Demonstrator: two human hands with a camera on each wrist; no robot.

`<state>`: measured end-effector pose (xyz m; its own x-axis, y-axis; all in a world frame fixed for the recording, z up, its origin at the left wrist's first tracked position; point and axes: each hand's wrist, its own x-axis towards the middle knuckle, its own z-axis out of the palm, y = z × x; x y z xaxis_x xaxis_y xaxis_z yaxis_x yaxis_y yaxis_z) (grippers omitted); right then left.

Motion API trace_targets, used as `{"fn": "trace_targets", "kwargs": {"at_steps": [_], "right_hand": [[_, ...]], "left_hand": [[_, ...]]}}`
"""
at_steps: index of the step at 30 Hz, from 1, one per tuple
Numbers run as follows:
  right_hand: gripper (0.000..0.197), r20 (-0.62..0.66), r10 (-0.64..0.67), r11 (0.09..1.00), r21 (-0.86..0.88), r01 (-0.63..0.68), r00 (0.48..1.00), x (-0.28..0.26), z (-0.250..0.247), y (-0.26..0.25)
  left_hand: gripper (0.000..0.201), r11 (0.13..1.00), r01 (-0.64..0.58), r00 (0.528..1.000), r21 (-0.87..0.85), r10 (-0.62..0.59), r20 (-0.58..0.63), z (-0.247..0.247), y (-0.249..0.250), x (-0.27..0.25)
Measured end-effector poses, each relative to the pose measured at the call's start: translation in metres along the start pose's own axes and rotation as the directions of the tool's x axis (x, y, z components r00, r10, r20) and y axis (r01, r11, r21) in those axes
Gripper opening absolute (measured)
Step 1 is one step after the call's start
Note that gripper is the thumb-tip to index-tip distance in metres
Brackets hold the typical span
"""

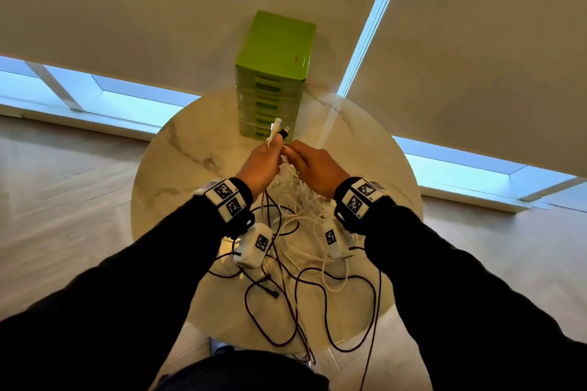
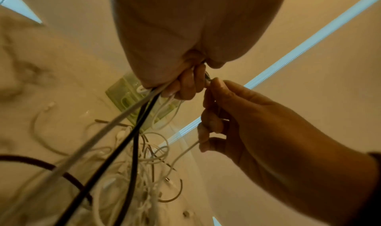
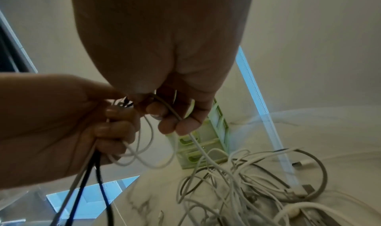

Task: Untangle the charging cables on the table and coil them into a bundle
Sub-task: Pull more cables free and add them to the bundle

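A tangle of white and dark charging cables [image 1: 301, 232] lies on the round marble table [image 1: 178, 168] and hangs over its near edge. My left hand [image 1: 265, 159] is raised above the pile and grips several cable ends [image 1: 279, 130], white and black plugs sticking up out of the fist. In the left wrist view the left hand [image 2: 183, 86] clasps white and black cords. My right hand [image 1: 305, 162] meets it and pinches a white cable [image 3: 198, 146] that runs down into the pile. The right hand's fingers [image 3: 171, 123] curl round this cord.
A green drawer box [image 1: 273, 73] stands at the table's far edge, just beyond the hands. Roller blinds and low window strips lie behind. Dark cable loops [image 1: 317, 311] trail off the near table edge toward my legs.
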<state>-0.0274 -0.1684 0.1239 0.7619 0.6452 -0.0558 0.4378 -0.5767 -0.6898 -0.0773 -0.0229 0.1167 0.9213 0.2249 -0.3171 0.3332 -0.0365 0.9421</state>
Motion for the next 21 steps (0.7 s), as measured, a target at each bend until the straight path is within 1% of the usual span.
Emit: {"fn": "trace_targets", "kwargs": {"at_steps": [1, 3, 5, 7, 9, 13, 15, 17, 19, 21], "right_hand": [[0.024, 0.013, -0.028, 1.0, 0.009, 0.028, 1.0, -0.003, 0.001, -0.003], [0.022, 0.035, -0.083, 0.996, 0.031, 0.082, 0.996, -0.007, 0.001, -0.003], [0.018, 0.073, -0.094, 0.995, 0.044, 0.091, 0.993, -0.01, 0.0, -0.003], [0.023, 0.099, -0.046, 0.998, 0.04, 0.042, 0.994, -0.014, -0.002, 0.003], [0.031, 0.146, 0.036, 0.999, 0.009, -0.038, 0.989, -0.02, -0.001, 0.018], [0.039, 0.249, 0.146, 0.988, -0.084, -0.129, 0.957, -0.037, 0.007, 0.055], [0.043, 0.252, 0.173, 0.983, -0.105, -0.151, 0.952, -0.043, 0.009, 0.068], [0.042, 0.239, 0.187, 0.98, -0.113, -0.164, 0.953, -0.045, 0.007, 0.074], [0.042, 0.185, 0.185, 0.981, -0.097, -0.17, 0.965, -0.042, 0.002, 0.074], [0.041, 0.096, 0.186, 0.981, -0.076, -0.179, 0.978, -0.034, -0.004, 0.067]], "left_hand": [[0.049, 1.0, 0.014, 1.0, -0.026, -0.014, 0.005, 0.002, 0.003, 0.001], [0.042, 0.999, 0.021, 1.0, -0.028, -0.021, 0.009, 0.005, 0.007, 0.002], [0.038, 1.0, 0.013, 1.0, -0.029, -0.013, 0.004, 0.007, 0.01, 0.003], [0.038, 0.999, 0.003, 0.999, -0.052, -0.005, -0.045, 0.006, 0.014, 0.007], [0.038, 0.995, 0.001, 0.993, -0.103, -0.013, -0.115, 0.001, 0.02, 0.011], [0.03, 0.983, -0.041, 0.977, -0.177, 0.003, -0.211, -0.021, 0.036, 0.016], [0.026, 0.981, -0.08, 0.964, -0.174, 0.032, -0.264, -0.035, 0.04, 0.02], [0.028, 0.979, -0.104, 0.948, -0.173, 0.045, -0.316, -0.046, 0.044, 0.021], [0.03, 0.98, -0.127, 0.933, -0.153, 0.065, -0.353, -0.052, 0.046, 0.02], [0.032, 0.984, -0.149, 0.927, -0.101, 0.103, -0.362, -0.053, 0.045, 0.017]]}}
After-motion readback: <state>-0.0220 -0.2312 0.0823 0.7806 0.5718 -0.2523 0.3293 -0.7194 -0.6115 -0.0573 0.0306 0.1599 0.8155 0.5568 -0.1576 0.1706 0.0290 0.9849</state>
